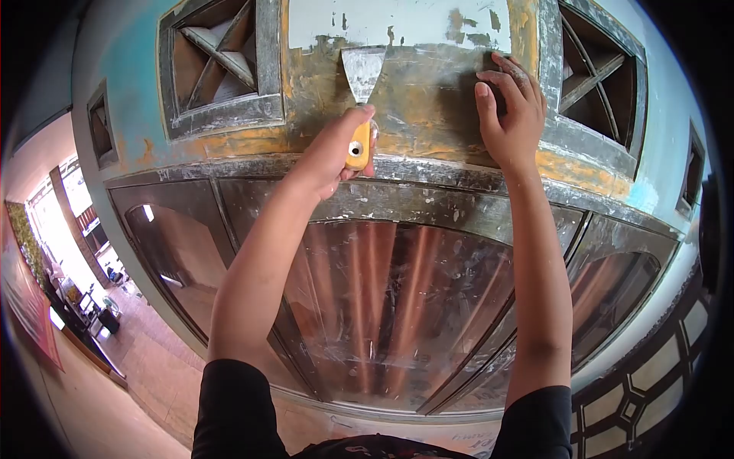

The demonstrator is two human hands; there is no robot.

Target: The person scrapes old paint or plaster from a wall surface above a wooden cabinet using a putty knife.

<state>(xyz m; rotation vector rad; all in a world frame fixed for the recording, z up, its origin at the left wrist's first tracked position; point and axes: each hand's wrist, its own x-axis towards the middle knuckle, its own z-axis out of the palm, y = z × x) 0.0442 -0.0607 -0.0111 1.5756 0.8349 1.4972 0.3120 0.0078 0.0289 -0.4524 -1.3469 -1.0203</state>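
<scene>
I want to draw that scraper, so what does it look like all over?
The scraper has a wide, flat metal blade, grey and smeared with pale paint, flaring toward its top edge. Its yellow grip has a round hole near the end. It points upward, blade against the patchy wall. The left hand wraps the grip.

Upper centre of frame: scraper [362,73], blade up, flat against wall band [428,99]. Left hand [336,149] wrapped round its handle, just below blade. Right hand [508,115] right of scraper, resting on same band, apart from blade. Left lattice opening [222,61] at upper left, right lattice opening [596,73] at upper right, band between them. Moulding [436,174] runs across under both hands. Glass panes [397,306] below moulding, filling centre and lower frame.
</scene>
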